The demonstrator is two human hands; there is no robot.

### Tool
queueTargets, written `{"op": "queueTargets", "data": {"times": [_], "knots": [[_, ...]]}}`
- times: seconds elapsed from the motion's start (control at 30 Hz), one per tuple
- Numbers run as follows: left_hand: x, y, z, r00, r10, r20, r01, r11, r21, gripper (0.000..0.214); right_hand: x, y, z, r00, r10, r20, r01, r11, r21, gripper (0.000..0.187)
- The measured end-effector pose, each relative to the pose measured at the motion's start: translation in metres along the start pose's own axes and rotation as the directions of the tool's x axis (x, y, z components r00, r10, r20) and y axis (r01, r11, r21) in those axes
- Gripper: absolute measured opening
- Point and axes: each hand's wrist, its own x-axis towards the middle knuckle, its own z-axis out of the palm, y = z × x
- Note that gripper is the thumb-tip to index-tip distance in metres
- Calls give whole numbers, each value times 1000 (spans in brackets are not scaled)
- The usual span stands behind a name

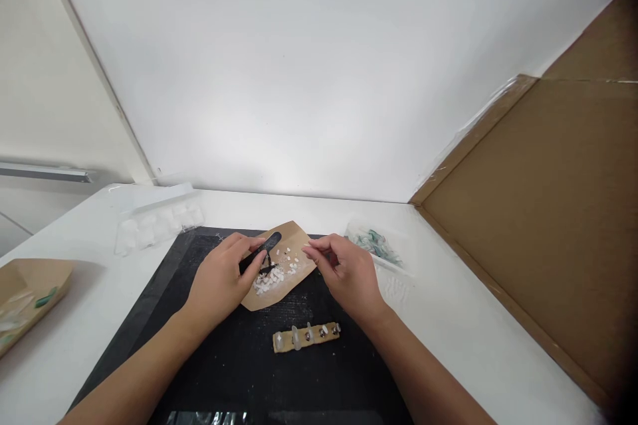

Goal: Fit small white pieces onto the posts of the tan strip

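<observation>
My left hand (226, 269) is closed round a black flat-handled tool (272, 241), over the left side of a brown paper tray (293, 231). Small white pieces (269, 281) lie heaped and scattered in that tray. At its right edge, my right hand (349, 272) has thumb and forefinger pinched together; whatever is between them is too small to make out. Nearer to me, a tan strip (302, 337) lies on the black mat (234, 358), with several small clear and metallic parts standing on it.
Behind my right hand stands a clear container (379, 246) of green and clear pieces. A clear compartment box (159, 222) sits at the back left. Another brown tray (54, 272) is at far left. A white wall and cardboard panel (538, 212) bound the table.
</observation>
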Motion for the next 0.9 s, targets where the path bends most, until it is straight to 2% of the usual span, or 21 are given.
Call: {"op": "queueTargets", "data": {"times": [0.2,0.5,0.67,0.8,0.9], "knots": [[-4,1,2,998,63,7,-63,998,-3,28,-1,0,2,997,-68,38,68,998,9,6],[-5,2,4,996,83,26,-83,997,6,26,-1,-4,0,998,-54,36,53,998,34,5],[-4,6,7,972,231,-38,-231,973,2,19,-2,-7,-1,1000,-21,16,20,998,52,6],[-5,14,7,970,235,-62,-241,964,-115,21,-3,-7,0,998,-57,5,56,996,66,5],[-7,23,5,986,166,-20,-165,950,-264,27,-7,-7,3,990,-139,-13,140,985,96,4]]}}
